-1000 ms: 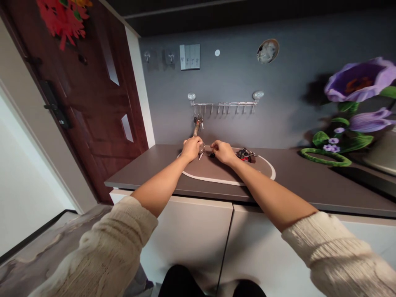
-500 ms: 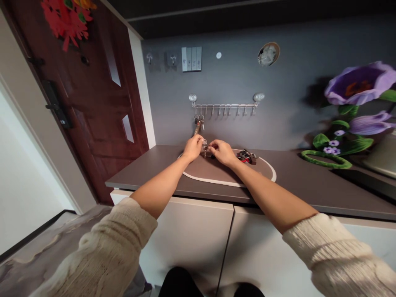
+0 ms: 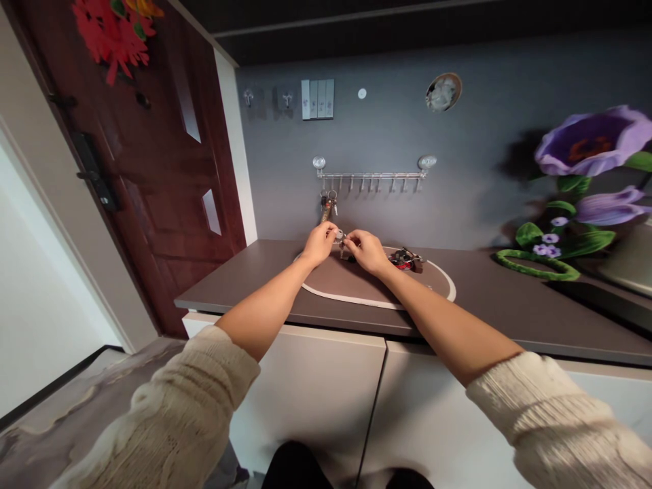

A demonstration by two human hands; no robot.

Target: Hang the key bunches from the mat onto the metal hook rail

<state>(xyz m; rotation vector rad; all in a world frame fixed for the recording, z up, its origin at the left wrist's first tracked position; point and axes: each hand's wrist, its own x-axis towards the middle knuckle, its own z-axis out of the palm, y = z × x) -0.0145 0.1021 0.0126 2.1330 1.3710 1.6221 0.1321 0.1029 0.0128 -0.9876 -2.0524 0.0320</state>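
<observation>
My left hand pinches a small bunch of keys between thumb and fingertips, above the left part of an oval mat with a pale rim. From the other side my right hand closes its thumb and forefinger on the same keys. One key hangs down between the hands. Right of my right hand, a heap of keys and small dark and red pieces lies on the mat. Behind my left hand, other keys with a tag hang from the left hooks of a metal hook rail.
The mat lies on a dark countertop over white cabinet doors. Purple flowers with a green ring base stand at the right. A dark red door is at the left. Switches and two clear hooks are on the wall.
The keys have turned and been raised slightly between my fingers, and my right fingertips have closed in on them. The whole view has shifted a little.
</observation>
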